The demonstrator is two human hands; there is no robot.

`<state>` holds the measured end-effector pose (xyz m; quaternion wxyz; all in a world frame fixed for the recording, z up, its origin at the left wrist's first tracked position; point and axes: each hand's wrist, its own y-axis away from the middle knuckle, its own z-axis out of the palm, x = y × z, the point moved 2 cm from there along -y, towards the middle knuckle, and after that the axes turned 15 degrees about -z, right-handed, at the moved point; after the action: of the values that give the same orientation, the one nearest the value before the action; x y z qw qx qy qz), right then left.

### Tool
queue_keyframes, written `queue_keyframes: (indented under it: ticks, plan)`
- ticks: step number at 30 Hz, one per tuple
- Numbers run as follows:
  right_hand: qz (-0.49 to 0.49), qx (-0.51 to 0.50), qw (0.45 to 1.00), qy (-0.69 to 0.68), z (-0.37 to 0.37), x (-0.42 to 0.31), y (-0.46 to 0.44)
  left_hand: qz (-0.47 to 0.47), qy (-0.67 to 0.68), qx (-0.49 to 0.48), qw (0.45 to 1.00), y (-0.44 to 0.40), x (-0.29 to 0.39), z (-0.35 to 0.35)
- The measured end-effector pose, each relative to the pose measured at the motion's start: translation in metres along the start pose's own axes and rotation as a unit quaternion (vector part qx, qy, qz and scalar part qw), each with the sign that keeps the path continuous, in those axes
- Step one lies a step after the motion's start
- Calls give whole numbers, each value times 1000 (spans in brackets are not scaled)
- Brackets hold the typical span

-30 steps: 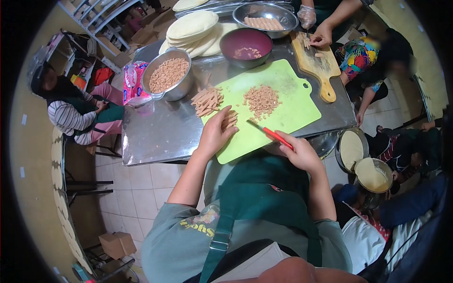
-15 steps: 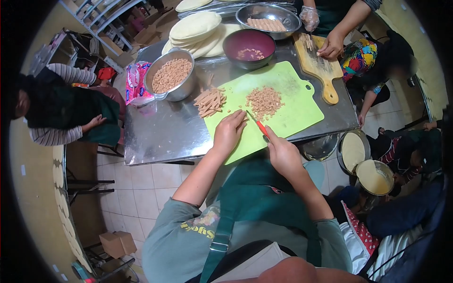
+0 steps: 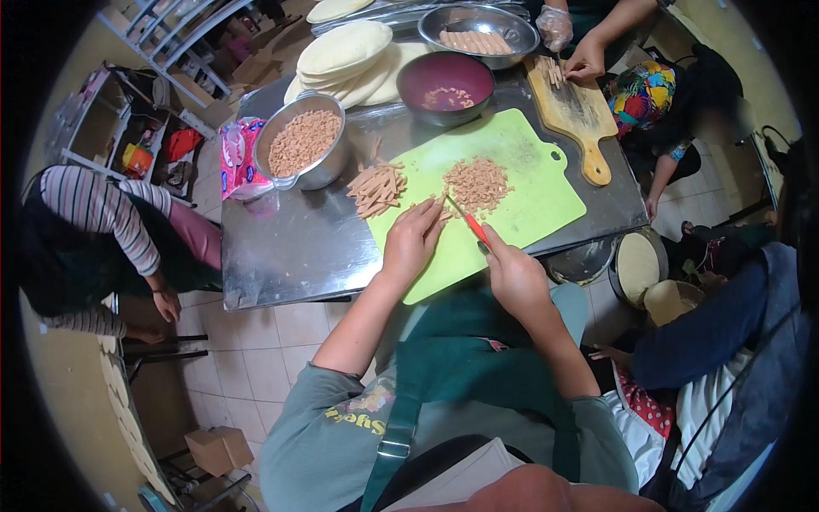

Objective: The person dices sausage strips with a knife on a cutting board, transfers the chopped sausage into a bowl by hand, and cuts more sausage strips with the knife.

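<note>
My right hand (image 3: 518, 277) grips a knife (image 3: 475, 227) with a red handle, its blade pointing away toward my left fingertips. On the light green cutting board (image 3: 537, 200), my left hand (image 3: 411, 239) presses its bunched fingers over sausage strips, mostly hidden under them. Just beyond the blade lies a heap of diced sausage (image 3: 476, 183). A pile of uncut sausage strips (image 3: 376, 189) rests at the board's left edge, partly on the metal table.
Behind the board stand a pot of diced sausage (image 3: 300, 145), a purple bowl (image 3: 444, 90), stacked flatbreads (image 3: 341, 55) and a steel bowl (image 3: 478, 38). At the far right, a co-worker's hands (image 3: 584, 60) work over a wooden board (image 3: 589, 128). Other people are on both sides.
The person at the left has bent lower, arm reaching down. At the lower right, another person has leaned in over the pans. My hands stay almost in place, the knife shifting slightly.
</note>
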<state>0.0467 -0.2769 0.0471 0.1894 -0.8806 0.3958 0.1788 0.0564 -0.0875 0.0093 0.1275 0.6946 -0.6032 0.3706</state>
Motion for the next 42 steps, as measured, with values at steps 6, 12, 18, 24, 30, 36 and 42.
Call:
queue_keyframes:
  ticks: [6, 12, 18, 24, 30, 36, 42]
  plan:
    - [19, 38, 999, -8, 0, 1, -5, 10, 17, 6, 1000, -2, 0, 0]
    - [-38, 137, 983, -119, -6, 7, -19, 5, 23, -12, 1000, -3, 3, -1]
    - [-52, 228, 954, -189, 0, 34, -36, -27, 27, -47, 998, -2, 5, -6]
    - [-39, 279, 933, -223, 18, 60, -38, -30, -11, -77, 997, -2, -4, -4]
    - [-24, 221, 928, -299, 14, 65, -36, -73, 16, -103, 992, -3, -7, -3]
    - [-13, 254, 918, -303, 19, 66, -35, -81, 32, -134, 987, -3, -8, -5]
    - [11, 231, 923, -309, 18, 65, -34, -68, 8, -156, 985, -4, -8, -7]
